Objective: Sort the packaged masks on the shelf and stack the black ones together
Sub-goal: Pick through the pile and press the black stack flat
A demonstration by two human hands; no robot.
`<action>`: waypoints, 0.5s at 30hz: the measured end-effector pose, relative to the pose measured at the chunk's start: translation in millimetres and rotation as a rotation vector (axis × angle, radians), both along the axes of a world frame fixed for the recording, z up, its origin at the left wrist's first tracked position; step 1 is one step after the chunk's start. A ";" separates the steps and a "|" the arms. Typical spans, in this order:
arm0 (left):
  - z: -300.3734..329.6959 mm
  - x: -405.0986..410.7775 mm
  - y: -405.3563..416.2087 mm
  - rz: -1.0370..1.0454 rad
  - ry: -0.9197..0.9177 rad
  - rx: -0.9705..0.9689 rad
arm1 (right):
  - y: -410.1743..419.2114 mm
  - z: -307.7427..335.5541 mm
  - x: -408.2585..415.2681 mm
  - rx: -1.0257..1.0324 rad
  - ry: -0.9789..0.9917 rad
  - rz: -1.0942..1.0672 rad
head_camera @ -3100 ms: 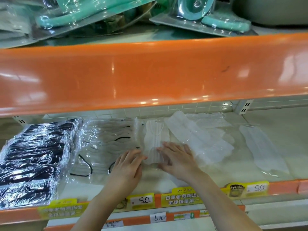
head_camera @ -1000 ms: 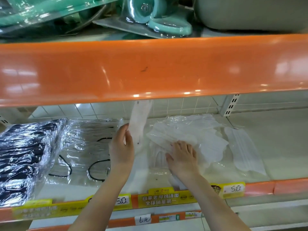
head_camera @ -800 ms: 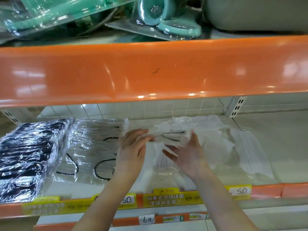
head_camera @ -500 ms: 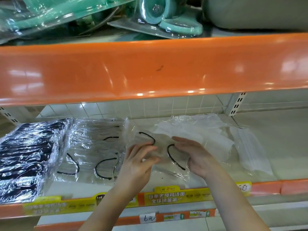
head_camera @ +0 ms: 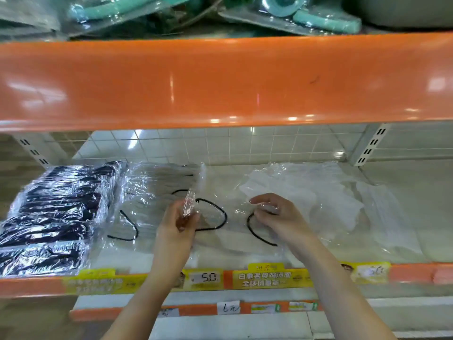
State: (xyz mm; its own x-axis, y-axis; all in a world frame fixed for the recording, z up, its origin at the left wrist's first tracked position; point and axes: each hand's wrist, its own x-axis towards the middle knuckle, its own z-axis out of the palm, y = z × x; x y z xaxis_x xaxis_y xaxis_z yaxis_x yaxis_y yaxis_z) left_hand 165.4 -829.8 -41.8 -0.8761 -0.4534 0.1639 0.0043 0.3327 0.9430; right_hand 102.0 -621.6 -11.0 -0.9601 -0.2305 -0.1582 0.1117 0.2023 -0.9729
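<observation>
Store shelving, cream lower shelf (head_camera: pixel 404 192) with an orange front lip, tiled wall behind, wide orange edge of the upper shelf (head_camera: pixel 220 79) across the top of view. Teal packaged goods (head_camera: pixel 326 20) lie on that upper shelf.

Black masks stack (head_camera: pixel 54 217): far left of the lower shelf, each in clear wrap, piled in an overlapping row running front to back. Just right of it, touching, a pile of clear-wrapped masks with black ear loops (head_camera: pixel 152 200); mask body colour there is hard to tell through the glare.

Both hands are on one packaged mask with black ear loops (head_camera: pixel 235 224), held at the shelf centre, between the loop pile and the white masks. Left hand (head_camera: pixel 176 224) pinches the crumpled left end of the wrapper, fingers curled. Right hand (head_camera: pixel 282 217) pinches the right end, thumb and fingers closed on the plastic. Whether the pack rests on the shelf or is lifted clear: cannot tell.

White packaged masks (head_camera: pixel 323 200) sit loose and overlapping right of centre, one more lying apart toward the right.

Yellow price tags on the front lip; one reads 5.0 (head_camera: pixel 208 277). A handwritten tag (head_camera: pixel 228 307) sits on the shelf edge below.
</observation>
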 end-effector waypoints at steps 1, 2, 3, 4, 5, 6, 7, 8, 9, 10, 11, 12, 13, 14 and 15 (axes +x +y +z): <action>0.8 3.6 -4.1 0.018 -0.003 0.008 | -9.5 -2.2 0.9 0.017 0.036 -0.021; 1.6 7.2 -9.3 0.041 -0.009 0.032 | -19.3 -6.2 1.6 0.047 0.082 -0.045; 2.1 10.5 -15.4 0.067 -0.021 0.038 | -28.6 -10.5 2.6 0.094 0.135 -0.065; 1.6 13.1 -24.0 0.098 -0.039 0.017 | -37.6 -13.9 4.1 0.154 0.180 -0.077; 0.8 15.1 -34.3 0.128 -0.065 -0.015 | -46.0 -17.0 6.1 0.211 0.213 -0.077; -1.0 17.0 -46.1 0.159 -0.085 -0.038 | -54.4 -19.5 8.4 0.259 0.234 -0.071; -3.5 18.4 -58.1 0.184 -0.103 -0.061 | -62.0 -21.8 10.8 0.293 0.245 -0.060; -5.9 20.4 -69.6 0.201 -0.123 -0.087 | -69.9 -23.5 13.6 0.313 0.254 -0.042; -7.6 22.8 -79.6 0.213 -0.141 -0.134 | -78.4 -25.7 16.1 0.327 0.268 -0.021; -10.2 25.0 -89.2 0.223 -0.153 -0.214 | -86.9 -28.5 18.3 0.342 0.285 0.003; -11.8 27.1 -96.9 0.229 -0.166 -0.322 | -95.1 -30.6 19.7 0.360 0.306 0.025; -14.3 28.9 -103.4 0.237 -0.181 -0.443 | -103.1 -33.4 20.2 0.374 0.325 0.045; -17.8 30.9 -110.0 0.241 -0.181 -0.565 | -112.0 -36.1 20.7 0.380 0.334 0.065; -23.1 31.2 -113.7 0.232 -0.163 -0.692 | -117.0 -37.0 20.7 0.386 0.328 0.082; -28.6 32.4 -117.9 0.215 -0.133 -0.805 | -122.6 -38.6 20.9 0.399 0.328 0.095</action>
State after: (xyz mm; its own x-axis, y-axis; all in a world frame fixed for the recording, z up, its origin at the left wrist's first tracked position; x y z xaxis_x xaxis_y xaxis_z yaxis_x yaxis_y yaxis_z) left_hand 197.7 -947.7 -70.4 -0.8188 -0.4014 0.4105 -0.2304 0.8846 0.4055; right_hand 122.9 -744.1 -49.7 -0.9516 -0.3026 0.0539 -0.2228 0.5584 -0.7991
